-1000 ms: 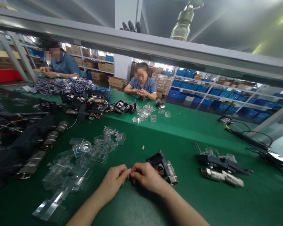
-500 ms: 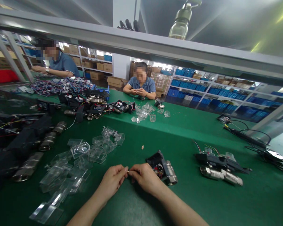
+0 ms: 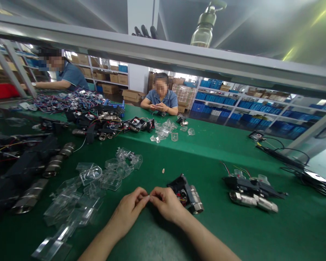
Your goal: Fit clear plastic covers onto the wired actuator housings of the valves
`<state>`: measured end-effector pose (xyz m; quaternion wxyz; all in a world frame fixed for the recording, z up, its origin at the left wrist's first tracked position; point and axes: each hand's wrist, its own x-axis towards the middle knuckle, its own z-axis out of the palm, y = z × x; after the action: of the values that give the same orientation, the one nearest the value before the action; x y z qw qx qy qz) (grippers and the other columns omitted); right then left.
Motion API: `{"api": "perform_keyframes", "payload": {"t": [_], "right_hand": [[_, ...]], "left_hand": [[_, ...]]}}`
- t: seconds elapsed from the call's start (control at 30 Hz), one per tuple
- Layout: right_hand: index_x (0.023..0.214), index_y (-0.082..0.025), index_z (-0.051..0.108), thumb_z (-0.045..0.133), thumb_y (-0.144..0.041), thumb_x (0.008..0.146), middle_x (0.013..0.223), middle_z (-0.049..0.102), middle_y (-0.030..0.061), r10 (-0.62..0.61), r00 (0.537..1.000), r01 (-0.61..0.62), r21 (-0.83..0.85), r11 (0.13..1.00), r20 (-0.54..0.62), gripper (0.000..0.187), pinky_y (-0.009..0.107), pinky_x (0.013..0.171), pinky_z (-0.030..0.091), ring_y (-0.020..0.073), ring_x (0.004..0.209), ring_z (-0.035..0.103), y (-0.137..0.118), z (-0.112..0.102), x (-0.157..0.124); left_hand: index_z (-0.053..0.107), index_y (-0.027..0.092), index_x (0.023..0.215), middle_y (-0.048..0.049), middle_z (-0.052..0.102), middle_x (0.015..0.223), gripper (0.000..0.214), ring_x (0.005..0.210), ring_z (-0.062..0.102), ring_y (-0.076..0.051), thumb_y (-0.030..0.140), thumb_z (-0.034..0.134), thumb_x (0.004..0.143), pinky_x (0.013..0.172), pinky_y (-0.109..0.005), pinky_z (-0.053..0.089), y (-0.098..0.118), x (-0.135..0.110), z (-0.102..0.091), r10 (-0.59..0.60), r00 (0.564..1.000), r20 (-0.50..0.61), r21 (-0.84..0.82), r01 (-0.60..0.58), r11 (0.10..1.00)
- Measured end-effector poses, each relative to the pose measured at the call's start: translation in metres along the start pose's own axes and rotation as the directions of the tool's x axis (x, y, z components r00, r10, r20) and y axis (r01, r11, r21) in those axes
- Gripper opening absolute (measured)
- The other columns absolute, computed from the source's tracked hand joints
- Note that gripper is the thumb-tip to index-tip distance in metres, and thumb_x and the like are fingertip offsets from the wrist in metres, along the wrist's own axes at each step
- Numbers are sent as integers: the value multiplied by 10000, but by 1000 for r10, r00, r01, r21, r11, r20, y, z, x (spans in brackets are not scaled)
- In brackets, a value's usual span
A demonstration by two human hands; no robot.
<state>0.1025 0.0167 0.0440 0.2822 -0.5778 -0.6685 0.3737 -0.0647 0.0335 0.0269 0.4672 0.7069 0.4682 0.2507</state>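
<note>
Fingers of the left hand and right hand meet tip to tip, pinched closed, seemingly on a small piece (too covered to tell what it is). By my judgement the handling is midway: the piece sits in the pinch, not yet set down or joined to anything visible. The near unit, just right of the fingers and partly behind the right hand, shows exposed wires and no clear part that I can make out. Well to the fingers' right, another unit carries clear pieces on top, so it looks further along. Left of the fingers lies a spread of loose clear parts, apparently unused. The small piece itself lies right between the fingertips, above the green table; a pale chip rests beyond them.
</note>
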Motion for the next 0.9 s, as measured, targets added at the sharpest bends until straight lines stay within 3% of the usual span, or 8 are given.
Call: {"api": "perform_keyframes", "payload": {"t": [0.1, 0.2, 0.33, 0.43, 0.57, 0.73, 0.9], "right_hand": [[659, -142, 615, 554, -200, 759, 544, 462, -58, 79, 995, -86, 129, 988, 61, 131, 195, 522, 287, 77, 538, 389, 2, -4, 4], [600, -146, 549, 543, -178, 734, 487, 384, -75, 120, 980, -157, 239, 958, 161, 138, 195, 480, 234, 61, 482, 307, 5, -7, 7], [599, -147, 526, 520, -152, 729, 481, 384, -78, 132, 966, -198, 305, 932, 224, 131, 188, 464, 226, 52, 463, 292, 5, -7, 8], [608, -148, 537, 513, -161, 762, 482, 399, -79, 118, 967, -178, 266, 947, 228, 156, 180, 462, 240, 51, 460, 304, 3, -9, 7], [657, -148, 604, 522, -192, 815, 526, 535, -48, 33, 983, -49, 85, 995, 181, 184, 172, 499, 310, 65, 492, 416, 0, -10, 3], [774, -156, 685, 553, -184, 832, 663, 666, 11, -133, 989, 142, -161, 977, 70, 147, 182, 565, 379, 104, 591, 567, 3, -1, -1], [892, -172, 684, 493, -133, 870, 781, 701, 40, -355, 935, 345, -309, 886, 27, 197, 191, 656, 421, 137, 722, 628, 15, 10, -2]], "left_hand": [[573, 230, 964, -5, 611, 838, 268, 748, 570, -158, 453, 459, 871, 694, -265, 416, 4, -4, -7, 154, 987, 48, 194, -161, 968], [578, 219, 873, -11, 593, 847, 255, 789, 566, -158, 396, 400, 916, 716, -261, 397, 5, -5, -8, 253, 961, 108, 246, -272, 930], [564, 197, 747, -2, 577, 749, 297, 724, 563, -147, 379, 404, 919, 672, -247, 390, 0, -4, -5, 260, 960, 103, 194, -276, 942], [570, 186, 713, 16, 550, 665, 299, 625, 540, -127, 390, 443, 889, 597, -231, 392, -4, -1, -4, 191, 979, 74, 99, -198, 975], [558, 174, 669, 49, 471, 520, 350, 414, 435, -91, 469, 463, 832, 403, -204, 320, -11, 2, 1, -23, 998, 59, -91, 29, 995], [532, 166, 611, 56, 463, 439, 431, 313, 391, -79, 592, 580, 654, 306, -190, 275, -14, 6, 7, -239, 970, 37, -335, 238, 912], [541, 159, 647, 63, 459, 429, 478, 305, 368, -66, 633, 598, 614, 285, -180, 271, -5, 5, 6, -305, 947, 100, -462, 315, 829]]}}
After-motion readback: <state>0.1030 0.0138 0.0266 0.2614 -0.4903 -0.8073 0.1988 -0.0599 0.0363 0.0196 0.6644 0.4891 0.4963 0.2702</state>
